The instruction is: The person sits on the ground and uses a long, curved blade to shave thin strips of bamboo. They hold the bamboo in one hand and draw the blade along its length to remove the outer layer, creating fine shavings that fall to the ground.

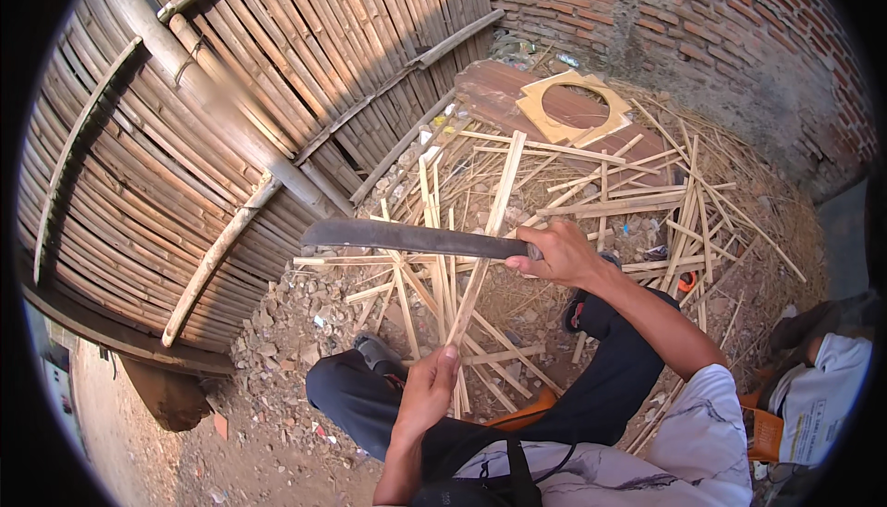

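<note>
My right hand [559, 256] is closed round the handle of a machete [407, 236]. Its long dark blade points left, with a pale edge along the lower side. My left hand [429, 391] grips the near end of a bamboo strip [502, 188] between thumb and fingers. The strip slants up and away from me, and the blade crosses over it near the handle; whether they touch I cannot tell. Below and beyond, many split bamboo strips [443, 271] lie criss-crossed on the ground.
A bamboo wall [268, 54] stands on the left, a brick wall [711, 18] at the back. Near their corner a yellow board with a round hole [533, 105] lies on a brown panel [485, 91]. Rubble [286, 341] covers the ground. Another person's sleeve [827, 396] shows at right.
</note>
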Tool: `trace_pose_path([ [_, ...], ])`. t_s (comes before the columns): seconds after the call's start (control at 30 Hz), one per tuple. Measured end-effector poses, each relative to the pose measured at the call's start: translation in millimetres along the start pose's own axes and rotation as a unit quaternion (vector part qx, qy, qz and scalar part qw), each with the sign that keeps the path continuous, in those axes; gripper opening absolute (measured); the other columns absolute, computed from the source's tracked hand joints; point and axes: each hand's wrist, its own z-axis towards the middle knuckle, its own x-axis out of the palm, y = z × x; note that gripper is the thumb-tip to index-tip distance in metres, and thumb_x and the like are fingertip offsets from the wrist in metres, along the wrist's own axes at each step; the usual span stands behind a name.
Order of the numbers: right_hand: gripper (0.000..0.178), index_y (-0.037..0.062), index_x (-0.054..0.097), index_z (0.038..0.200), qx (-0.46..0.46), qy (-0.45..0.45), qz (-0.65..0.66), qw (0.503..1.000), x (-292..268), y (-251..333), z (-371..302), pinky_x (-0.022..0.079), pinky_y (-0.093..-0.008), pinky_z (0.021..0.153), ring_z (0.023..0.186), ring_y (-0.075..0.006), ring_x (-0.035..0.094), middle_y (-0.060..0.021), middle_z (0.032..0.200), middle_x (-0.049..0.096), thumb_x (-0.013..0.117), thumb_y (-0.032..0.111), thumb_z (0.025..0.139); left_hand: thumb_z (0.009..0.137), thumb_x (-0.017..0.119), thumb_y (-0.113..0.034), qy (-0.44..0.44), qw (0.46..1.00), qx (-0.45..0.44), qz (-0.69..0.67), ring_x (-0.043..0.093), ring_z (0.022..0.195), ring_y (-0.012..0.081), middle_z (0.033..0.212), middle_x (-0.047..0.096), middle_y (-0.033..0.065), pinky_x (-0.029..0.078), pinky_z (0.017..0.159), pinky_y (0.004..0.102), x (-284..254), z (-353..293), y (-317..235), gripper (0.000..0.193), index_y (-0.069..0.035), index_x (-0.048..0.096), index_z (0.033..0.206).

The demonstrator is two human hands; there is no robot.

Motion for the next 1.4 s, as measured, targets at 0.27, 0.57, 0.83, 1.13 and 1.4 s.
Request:
trace_pose_path([
  [0.27, 0.066, 0.0032, 0.068, 0.087, 0.045, 0.017, -0.046, 0.998, -4, -3, -1, 0.044, -0.0466, 0.049, 0.044, -0.0348, 0.056, -0.0156, 0.048, 0.049, 0.059, 0.068, 0.097, 0.114, 0.044, -0.033, -0.022, 0.999, 0.002, 0.048, 0.044, 0.061, 0.0134, 0.063, 0.047, 0.0048, 0.039, 0.058, 0.0355, -4, -5, 12, 0.049, 0.000, 0.054, 0.081],
  [0.57, 0.069, 0.0032, 0.074, 0.108, 0.141, 0.062, -0.016, 0.988, -21, -20, 11, 0.054, -0.0487, 0.056, 0.055, -0.0390, 0.067, -0.0171, 0.054, 0.060, 0.055, 0.069, 0.098, 0.114, 0.045, -0.034, -0.031, 0.998, -0.009, 0.060, 0.043, 0.059, 0.0138, 0.062, 0.048, 0.0054, 0.039, 0.057, 0.0357, -11, -23, 11, 0.049, 0.001, 0.054, 0.081],
  [0.83, 0.068, 0.0050, 0.071, 0.093, -0.004, 0.074, -0.102, 0.992, 11, 20, -7, 0.048, -0.0461, 0.047, 0.042, -0.0320, 0.058, -0.0100, 0.044, 0.049, 0.058, 0.072, 0.095, 0.114, 0.046, -0.032, -0.022, 0.998, 0.017, 0.055, 0.042, 0.058, 0.0121, 0.061, 0.046, 0.0042, 0.038, 0.055, 0.0342, 0, -16, 22, 0.047, 0.001, 0.054, 0.081],
  [1.13, 0.070, -0.0014, 0.073, 0.094, 0.151, 0.047, -0.096, 0.983, -23, -30, 8, 0.046, -0.0498, 0.051, 0.047, -0.0362, 0.059, -0.0159, 0.047, 0.049, 0.057, 0.067, 0.099, 0.115, 0.042, -0.033, 0.004, 0.999, -0.044, 0.028, 0.037, 0.060, 0.0076, 0.065, 0.042, -0.0036, 0.033, 0.055, 0.0284, -33, -45, 42, 0.046, -0.006, 0.051, 0.079],
  [1.4, 0.069, 0.0041, 0.074, 0.096, 0.006, 0.050, -0.080, 0.996, 14, 6, -6, 0.048, -0.0465, 0.047, 0.042, -0.0311, 0.059, -0.0117, 0.046, 0.052, 0.058, 0.071, 0.096, 0.116, 0.043, -0.031, 0.019, 0.999, -0.040, 0.005, 0.037, 0.061, 0.0082, 0.066, 0.042, -0.0033, 0.035, 0.056, 0.0301, -20, -30, 27, 0.046, -0.004, 0.051, 0.079],
])
